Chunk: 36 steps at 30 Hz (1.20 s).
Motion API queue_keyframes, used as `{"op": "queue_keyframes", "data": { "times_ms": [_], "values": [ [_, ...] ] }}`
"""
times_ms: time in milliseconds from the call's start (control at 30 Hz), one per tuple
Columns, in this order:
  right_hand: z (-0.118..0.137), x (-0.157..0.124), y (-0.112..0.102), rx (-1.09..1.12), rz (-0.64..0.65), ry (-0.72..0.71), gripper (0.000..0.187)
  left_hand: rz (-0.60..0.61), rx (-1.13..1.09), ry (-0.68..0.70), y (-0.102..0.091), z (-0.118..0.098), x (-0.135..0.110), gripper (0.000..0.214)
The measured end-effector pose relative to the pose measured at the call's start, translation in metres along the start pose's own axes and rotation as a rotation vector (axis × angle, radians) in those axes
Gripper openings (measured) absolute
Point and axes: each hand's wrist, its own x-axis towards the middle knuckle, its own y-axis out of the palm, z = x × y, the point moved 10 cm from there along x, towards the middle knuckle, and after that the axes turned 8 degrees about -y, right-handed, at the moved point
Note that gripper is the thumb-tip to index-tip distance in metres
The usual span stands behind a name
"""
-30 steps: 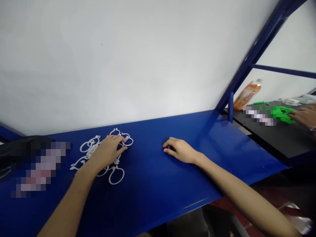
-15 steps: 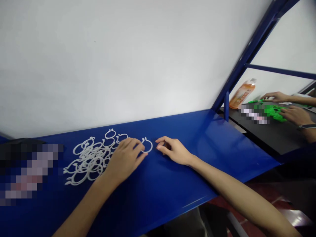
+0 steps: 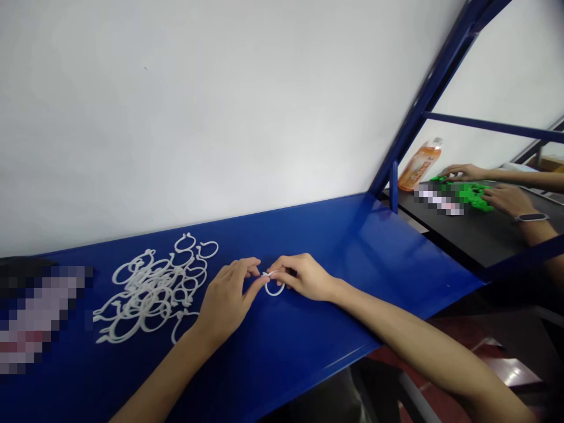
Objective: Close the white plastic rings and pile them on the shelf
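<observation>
A thin white plastic ring (image 3: 275, 293) with small flared ends is between my two hands, just above the blue table. My right hand (image 3: 309, 277) is closed, pinching the ring near its ends between thumb and fingers. My left hand (image 3: 227, 296) is at the ring's left side, its thumb tip against or very near the ring's end. A gap shows between that thumb and the left fingers, which do not grip the ring. Left of my left hand lies a loose pile of similar white rings (image 3: 147, 302), several overlapping, with a few at its edge.
The blue table (image 3: 317, 329) runs along a white wall (image 3: 264, 106). A blue metal frame (image 3: 412, 117) rises at the right. Beyond it, another person's hands (image 3: 506, 200) handle green pieces (image 3: 473, 195) on a black table, near an orange drink bottle (image 3: 420, 167). Dark material (image 3: 26, 267) lies far left.
The ring has passed from my left fingers into my right hand's pinch. My hands have come together, and the left fingers have loosened. The view has shifted slightly to the right.
</observation>
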Motion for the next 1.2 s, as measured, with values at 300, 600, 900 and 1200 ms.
{"op": "queue_keyframes", "data": {
  "times_ms": [300, 600, 900, 1200],
  "values": [
    [0.012, 0.0, 0.012, 0.032, 0.118, -0.091, 0.017, -0.038, 0.242, 0.37, -0.007, -0.038, -0.005, 0.009],
    [0.028, -0.007, 0.018, -0.162, 0.175, -0.278, 0.024, -0.019, 0.358, 0.452, -0.004, -0.05, -0.016, 0.022],
    [-0.004, 0.003, 0.001, -0.331, 0.111, -0.107, 0.024, 0.146, 0.618, 0.008, 0.008, 0.058, 0.009, 0.054],
    [-0.081, -0.018, -0.084, -0.731, -0.023, 0.463, 0.033, 0.233, 0.655, -0.232, 0.004, 0.113, 0.008, 0.045]
  ]
}}
